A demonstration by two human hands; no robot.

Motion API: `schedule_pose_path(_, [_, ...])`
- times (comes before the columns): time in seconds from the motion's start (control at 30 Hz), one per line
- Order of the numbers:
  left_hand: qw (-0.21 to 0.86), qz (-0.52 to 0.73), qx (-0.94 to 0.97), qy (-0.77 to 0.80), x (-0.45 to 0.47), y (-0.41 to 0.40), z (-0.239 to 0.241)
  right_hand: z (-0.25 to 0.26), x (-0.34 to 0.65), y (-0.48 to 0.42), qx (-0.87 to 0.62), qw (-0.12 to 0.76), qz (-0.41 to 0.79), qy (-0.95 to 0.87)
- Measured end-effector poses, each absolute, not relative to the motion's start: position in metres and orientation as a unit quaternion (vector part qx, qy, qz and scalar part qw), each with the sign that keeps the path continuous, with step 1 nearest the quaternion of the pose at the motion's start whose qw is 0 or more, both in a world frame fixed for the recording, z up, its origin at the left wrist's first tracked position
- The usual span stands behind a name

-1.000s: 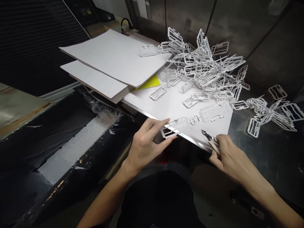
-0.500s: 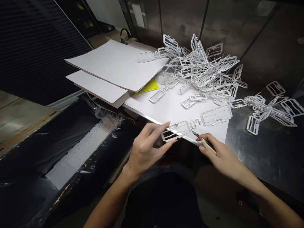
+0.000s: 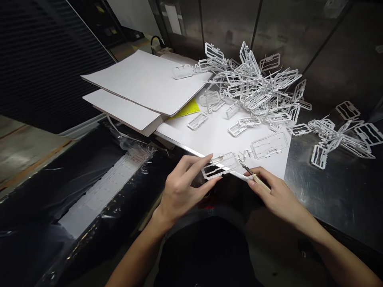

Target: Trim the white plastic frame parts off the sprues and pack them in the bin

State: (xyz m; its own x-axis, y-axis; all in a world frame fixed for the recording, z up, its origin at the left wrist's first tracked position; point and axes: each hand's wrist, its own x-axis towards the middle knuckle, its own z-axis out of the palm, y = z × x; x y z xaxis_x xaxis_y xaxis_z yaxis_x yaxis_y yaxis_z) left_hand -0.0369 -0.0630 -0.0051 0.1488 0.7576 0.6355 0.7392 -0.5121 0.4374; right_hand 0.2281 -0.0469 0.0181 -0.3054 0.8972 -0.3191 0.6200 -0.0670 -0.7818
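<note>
My left hand (image 3: 181, 187) pinches the near end of a white plastic frame part (image 3: 220, 165) that hangs over the table's front edge. This part joins through a curly runner (image 3: 243, 154) to a second frame (image 3: 267, 144) lying flat on the white sheet (image 3: 215, 133). My right hand (image 3: 277, 195) grips small cutting pliers (image 3: 249, 173) with pale handles. Their dark tip sits right at the held part's right corner, beside the runner.
A big heap of white plastic frames (image 3: 257, 85) covers the back of the table, with another cluster (image 3: 341, 135) on bare metal at the right. Stacked white boards (image 3: 143, 85) and a yellow ruler (image 3: 187, 109) lie at the left. A black plastic-lined bin (image 3: 89, 187) sits below left.
My right hand slid the pliers leftward, from the sheet's right corner up to the held part. My left hand kept its pinch on the frame.
</note>
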Motion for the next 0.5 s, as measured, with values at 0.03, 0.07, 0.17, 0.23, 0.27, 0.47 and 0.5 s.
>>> schedule_pose_path(0.03, [0.011, 0.427, 0.757, 0.495, -0.0369, -0.0627, -0.0049, 0.0181, 0.2275, -0.0469, -0.569, 0.150, 0.456, -0.667])
schedule_pose_path(0.07, [0.011, 0.427, 0.757, 0.495, -0.0371, -0.0625, -0.0047, 0.0181, 0.2270, -0.0469, -0.570, 0.149, 0.456, -0.668])
schedule_pose_path(0.17, [0.012, 0.423, 0.759, 0.494, -0.0383, -0.0628, -0.0046, 0.0176, 0.2259, -0.0472, -0.572, 0.149, 0.456, -0.665])
schedule_pose_path(0.23, [0.013, 0.420, 0.764, 0.489, -0.0394, -0.0635, -0.0049, 0.0175, 0.2253, -0.0474, -0.573, 0.152, 0.455, -0.664])
schedule_pose_path(0.27, [0.013, 0.419, 0.766, 0.487, -0.0399, -0.0639, -0.0050, 0.0177, 0.2251, -0.0474, -0.573, 0.153, 0.454, -0.665])
schedule_pose_path(0.47, [0.012, 0.419, 0.768, 0.484, -0.0390, -0.0634, -0.0043, 0.0212, 0.2214, -0.0455, -0.582, 0.156, 0.427, -0.674])
schedule_pose_path(0.5, [0.012, 0.419, 0.768, 0.484, -0.0381, -0.0630, -0.0042, 0.0214, 0.2207, -0.0451, -0.583, 0.158, 0.421, -0.676])
